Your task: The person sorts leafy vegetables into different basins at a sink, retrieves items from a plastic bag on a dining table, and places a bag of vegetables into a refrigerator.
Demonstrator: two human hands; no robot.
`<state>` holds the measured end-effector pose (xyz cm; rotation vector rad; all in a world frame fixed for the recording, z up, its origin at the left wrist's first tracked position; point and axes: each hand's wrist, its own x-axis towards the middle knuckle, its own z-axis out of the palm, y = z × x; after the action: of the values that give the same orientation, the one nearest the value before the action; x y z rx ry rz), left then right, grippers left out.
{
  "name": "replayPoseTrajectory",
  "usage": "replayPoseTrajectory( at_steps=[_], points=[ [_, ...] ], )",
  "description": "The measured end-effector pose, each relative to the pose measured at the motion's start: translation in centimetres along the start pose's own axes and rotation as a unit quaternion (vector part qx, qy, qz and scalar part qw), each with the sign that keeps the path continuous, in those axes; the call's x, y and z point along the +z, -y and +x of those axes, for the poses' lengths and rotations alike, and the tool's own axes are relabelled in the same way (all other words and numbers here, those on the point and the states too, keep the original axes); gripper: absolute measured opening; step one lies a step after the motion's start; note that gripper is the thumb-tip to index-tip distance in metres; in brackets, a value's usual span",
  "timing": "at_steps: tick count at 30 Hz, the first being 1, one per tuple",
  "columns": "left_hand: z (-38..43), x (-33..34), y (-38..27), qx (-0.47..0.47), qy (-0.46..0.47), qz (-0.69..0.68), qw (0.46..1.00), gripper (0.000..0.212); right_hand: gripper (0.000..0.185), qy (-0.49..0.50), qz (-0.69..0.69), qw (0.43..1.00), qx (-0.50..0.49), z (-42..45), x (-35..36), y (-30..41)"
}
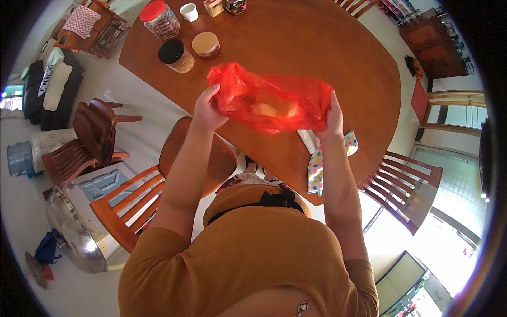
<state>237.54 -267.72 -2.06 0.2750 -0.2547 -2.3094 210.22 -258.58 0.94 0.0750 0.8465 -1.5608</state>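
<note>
A thin red plastic bag [273, 101] is stretched out over the wooden table [356, 75]. Its left end is gripped by my left hand [210, 109], thumb on top and the other fingers partly hidden behind the plastic. At the right end my right hand [332, 117] grips it, with the fingers mostly covered. Pale yellowish items show faintly through the film; what they are I cannot tell. Below the bag, near my right forearm, lie a white object [307, 141] and a white cloth with coloured dots [315, 174].
A red-lidded jar [161, 23], a black-lidded jar [180, 59], a tan-lidded jar [206, 45] and a white cup [189, 12] stand on the table's far left. Wooden chairs stand close by on the left [136, 202] and right [408, 186].
</note>
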Motion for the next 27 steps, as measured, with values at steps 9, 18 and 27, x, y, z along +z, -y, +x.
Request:
replayPoseTrajectory(
  at_steps=[9, 18, 27],
  points=[
    [-0.1, -4.2, -1.0, -0.082, -0.246, 0.332, 0.907, 0.048, 0.035, -0.062, -0.205, 0.977, -0.004, 5.8, -5.1, -0.1],
    [-2.2, 1.1, 2.2, 0.252, -0.166, 0.755, 0.582, 0.038, 0.032, -0.058, -0.66, 0.592, -0.458, -0.9, -2.0, -0.7],
    [6.9, -0.9, 3.8, 0.132, -0.085, 0.911, 0.381, 0.041, 0.029, 0.17, -0.965, 0.196, -0.024, -1.7, 0.8, -4.5]
  ],
)
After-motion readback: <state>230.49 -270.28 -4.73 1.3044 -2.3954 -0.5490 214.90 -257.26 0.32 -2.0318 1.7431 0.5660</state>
